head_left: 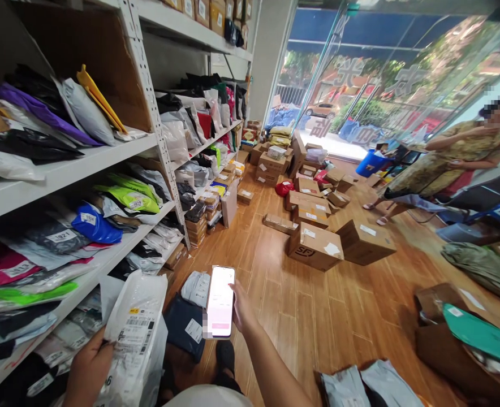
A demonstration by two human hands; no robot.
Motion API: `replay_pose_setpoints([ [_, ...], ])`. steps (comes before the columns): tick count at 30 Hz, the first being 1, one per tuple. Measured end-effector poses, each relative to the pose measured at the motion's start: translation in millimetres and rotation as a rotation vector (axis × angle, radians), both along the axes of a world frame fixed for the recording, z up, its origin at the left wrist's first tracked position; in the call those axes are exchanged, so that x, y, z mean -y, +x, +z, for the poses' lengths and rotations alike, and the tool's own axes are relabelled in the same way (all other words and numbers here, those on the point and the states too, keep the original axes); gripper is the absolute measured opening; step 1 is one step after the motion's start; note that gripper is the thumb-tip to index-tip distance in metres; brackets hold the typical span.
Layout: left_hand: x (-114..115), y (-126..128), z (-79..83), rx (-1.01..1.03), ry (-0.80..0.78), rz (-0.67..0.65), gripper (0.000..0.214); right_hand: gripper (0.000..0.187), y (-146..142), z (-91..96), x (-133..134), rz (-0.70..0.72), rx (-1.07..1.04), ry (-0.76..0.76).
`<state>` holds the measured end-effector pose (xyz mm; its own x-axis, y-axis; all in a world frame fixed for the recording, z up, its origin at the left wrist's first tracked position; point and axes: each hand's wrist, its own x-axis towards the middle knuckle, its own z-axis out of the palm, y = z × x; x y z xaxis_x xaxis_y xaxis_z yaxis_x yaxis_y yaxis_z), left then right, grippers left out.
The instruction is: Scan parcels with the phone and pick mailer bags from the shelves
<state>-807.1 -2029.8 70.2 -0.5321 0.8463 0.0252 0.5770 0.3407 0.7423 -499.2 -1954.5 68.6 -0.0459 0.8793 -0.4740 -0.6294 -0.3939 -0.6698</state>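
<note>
A white plastic mailer (pixel 126 356) with a printed shipping label is gripped at its left edge by my left hand (pixel 89 367). It is held close to the lower shelves on the left. My right hand (pixel 242 310) is closed around a smartphone (pixel 220 302), held upright with its bright screen facing me; the text on it is too small to read. Below the phone, a dark blue mailer (pixel 186 325) and a grey-white mailer (pixel 196 288) lie on the floor near my feet.
White metal shelves (pixel 139 226) packed with numbered parcels run along the left. Cardboard boxes (pixel 315 247) are scattered over the wooden floor (pixel 275 294). A person (pixel 449 152) is at the right by a blue bin (pixel 371 163). An open carton (pixel 449 350) and grey mailers (pixel 345 387) lie lower right.
</note>
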Motion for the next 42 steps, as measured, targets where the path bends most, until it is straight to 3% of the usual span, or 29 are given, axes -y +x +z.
replay_pose_setpoints([
  [7,-3,6,7.0,0.16,-0.03,0.061,0.025,0.021,-1,-6.3,2,-0.022,0.126,0.031],
  [17,-11,24,29.5,0.285,-0.111,0.124,0.032,0.032,0,9.7,3,0.006,0.205,0.067],
  [21,-16,28,38.0,0.269,-0.103,0.14,0.033,0.033,-2,12.4,3,0.003,0.175,0.051],
  [27,-24,41,54.8,0.315,-0.078,0.13,0.035,0.042,-9,4.8,-2,0.014,0.114,-0.094],
  [36,-28,53,50.1,0.348,0.007,0.008,0.033,0.054,-20,-14.2,-9,-0.012,0.132,-0.231],
  [42,-35,68,63.3,0.417,0.067,0.019,0.032,0.052,-20,-7.1,-5,0.027,-0.106,-0.222],
])
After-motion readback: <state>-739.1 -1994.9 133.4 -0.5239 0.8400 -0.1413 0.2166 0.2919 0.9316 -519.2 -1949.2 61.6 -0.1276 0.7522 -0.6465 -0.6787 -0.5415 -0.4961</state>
